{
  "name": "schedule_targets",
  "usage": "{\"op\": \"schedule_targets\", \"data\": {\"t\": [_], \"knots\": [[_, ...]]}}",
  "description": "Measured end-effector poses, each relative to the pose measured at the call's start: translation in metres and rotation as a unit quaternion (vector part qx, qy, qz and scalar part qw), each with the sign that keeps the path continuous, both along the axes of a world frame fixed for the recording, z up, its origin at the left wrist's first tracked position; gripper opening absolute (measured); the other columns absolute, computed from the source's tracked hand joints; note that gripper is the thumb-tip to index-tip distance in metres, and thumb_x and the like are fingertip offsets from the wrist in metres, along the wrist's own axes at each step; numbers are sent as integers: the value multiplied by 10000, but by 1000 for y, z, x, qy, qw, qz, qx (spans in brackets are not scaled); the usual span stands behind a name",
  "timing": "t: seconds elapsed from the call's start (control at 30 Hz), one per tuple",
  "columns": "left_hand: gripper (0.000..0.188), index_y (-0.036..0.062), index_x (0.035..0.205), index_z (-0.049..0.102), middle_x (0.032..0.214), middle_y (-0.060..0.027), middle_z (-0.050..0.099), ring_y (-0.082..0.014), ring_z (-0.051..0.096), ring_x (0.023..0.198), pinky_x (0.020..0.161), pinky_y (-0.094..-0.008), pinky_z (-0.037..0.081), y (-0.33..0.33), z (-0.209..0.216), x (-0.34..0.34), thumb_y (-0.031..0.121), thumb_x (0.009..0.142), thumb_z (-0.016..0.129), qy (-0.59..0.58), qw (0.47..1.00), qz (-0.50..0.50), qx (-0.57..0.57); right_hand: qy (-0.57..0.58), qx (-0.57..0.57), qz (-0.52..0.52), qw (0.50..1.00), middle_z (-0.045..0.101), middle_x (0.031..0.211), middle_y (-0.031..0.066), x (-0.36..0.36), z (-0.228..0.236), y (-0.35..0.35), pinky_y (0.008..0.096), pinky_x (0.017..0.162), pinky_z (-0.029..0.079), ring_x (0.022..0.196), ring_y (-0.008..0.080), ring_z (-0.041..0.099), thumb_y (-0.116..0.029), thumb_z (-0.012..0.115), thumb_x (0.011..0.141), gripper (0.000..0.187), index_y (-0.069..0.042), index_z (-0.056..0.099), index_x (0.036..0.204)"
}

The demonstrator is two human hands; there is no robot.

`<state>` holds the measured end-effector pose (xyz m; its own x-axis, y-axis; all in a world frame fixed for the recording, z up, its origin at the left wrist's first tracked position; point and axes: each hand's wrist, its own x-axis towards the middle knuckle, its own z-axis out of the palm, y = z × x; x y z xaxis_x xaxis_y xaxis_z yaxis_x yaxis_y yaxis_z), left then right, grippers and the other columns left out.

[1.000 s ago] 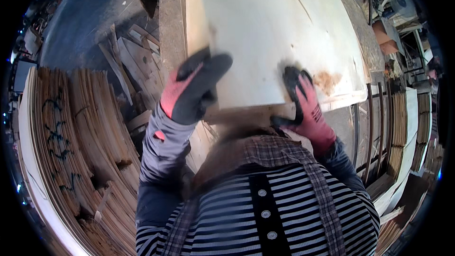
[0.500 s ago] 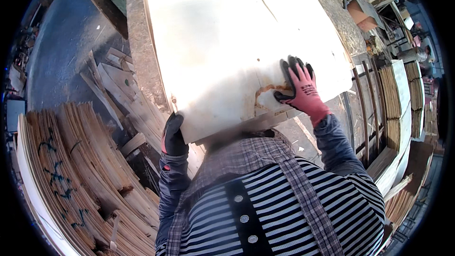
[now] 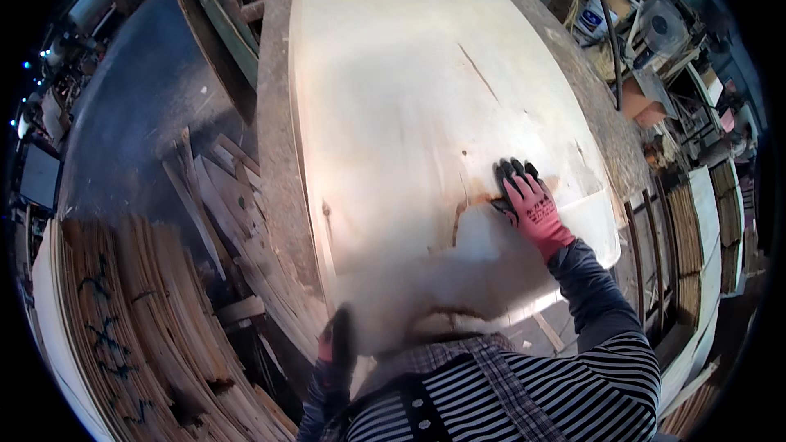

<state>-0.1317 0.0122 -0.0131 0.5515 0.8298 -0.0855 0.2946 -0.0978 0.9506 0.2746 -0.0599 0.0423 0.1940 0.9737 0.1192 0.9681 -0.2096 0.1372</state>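
Observation:
A large pale wood veneer sheet (image 3: 393, 115) lies in front of me, its near edge reaching close to my waist. It has a brown stain, a dark crack and small knots. My right hand (image 3: 532, 206), in a pink and black glove, rests flat on it beside the stain, fingers stretched forward. At the sheet's near left corner is my left hand (image 3: 337, 337), gloved too. Motion smears its fingers, so its grip on the edge cannot be made out.
A worn board surface (image 3: 274, 139) shows under and beside the sheet. Stacked veneer (image 3: 164, 311) stands at the left, with loose wood strips (image 3: 237, 205) next to it. More veneer stacks (image 3: 684, 229) are at the right, near a cardboard box (image 3: 643, 98) and a white bucket (image 3: 595, 16).
The view has shifted, so the scene sits lower. My left hand has moved toward my body along the sheet's left side, and more sheet shows near my waist. My right hand stays beside the stain.

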Motion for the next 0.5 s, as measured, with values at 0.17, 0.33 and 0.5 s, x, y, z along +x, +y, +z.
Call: {"op": "schedule_targets", "data": {"t": [0.17, 0.33, 0.5], "knots": [[412, -33, 1116, 465, 1018, -147, 555, -201, 545, 908, 747, -278, 440, -2, -2, 2, 296, 889, 362, -29, 973, 117, -199, 20, 109, 23, 994, 421, 1191, 140, 60, -9, 117, 393, 945, 290, 1109, 312, 376, -310, 496, 770, 484, -105, 401, 1198], [291, -33, 1083, 480, 996, -179, 553, -273, 554, 902, 753, -311, 456, 3, -18, 3, 113, 840, 417, 18, 999, 38, -18, 8, 241, -143, 960, 358, 1250, 130, 69, -9, 205, 465, 987, 166, 1184, 305, 277, -244, 517, 755, 509, -106, 373, 1224], [284, -24, 1073, 484, 1020, -199, 533, -304, 541, 914, 776, -327, 453, 4, -16, -2, 17, 801, 414, 32, 998, 17, 59, 134, 147, 81, 977, 325, 1259, 174, -40, 8, 141, 447, 1005, 156, 1189, 338, 262, -369, 531, 751, 605, -72, 339, 1242]]}}
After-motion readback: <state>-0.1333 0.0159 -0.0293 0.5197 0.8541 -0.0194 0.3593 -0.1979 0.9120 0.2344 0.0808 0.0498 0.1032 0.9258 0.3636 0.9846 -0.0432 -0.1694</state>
